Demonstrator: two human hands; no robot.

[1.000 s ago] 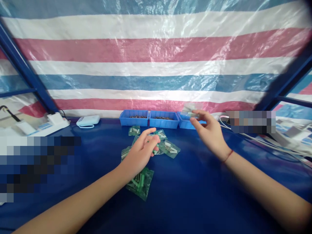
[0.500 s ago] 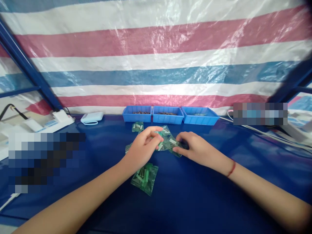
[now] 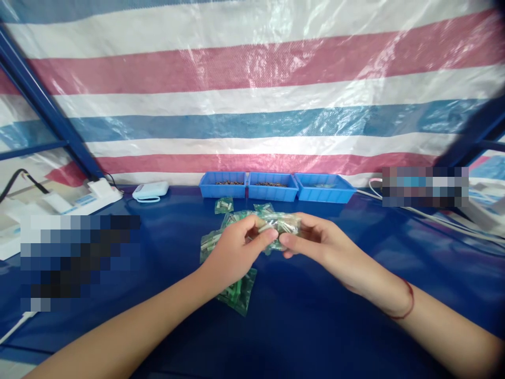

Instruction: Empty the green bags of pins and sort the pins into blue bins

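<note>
Both hands grip one clear plastic bag (image 3: 287, 223) holding small light-coloured parts, perhaps screws and plugs. My left hand (image 3: 244, 245) pinches its left end between thumb and fingers. At the other end, the thumb and fingers of my right hand (image 3: 315, 239) are closed on it. Behind and left of the hands lie more small bags of parts (image 3: 209, 243), some overlapping and partly hidden. A single bag (image 3: 224, 205) sits farther back. Partly under my left wrist is a bag with green pieces (image 3: 240, 295).
Three blue bins stand in a row at the back: the left bin (image 3: 223, 190) and middle bin (image 3: 272, 193) hold small brownish metal pieces, the right bin (image 3: 325, 195) clear bags. A pale blue case (image 3: 150, 191) and a power strip (image 3: 100, 197) are left. Cables (image 3: 434, 218) run at right.
My right hand has lifted a bag from the pile and moved left to meet my left hand. The left hand has shifted slightly right and now grips that bag too.
</note>
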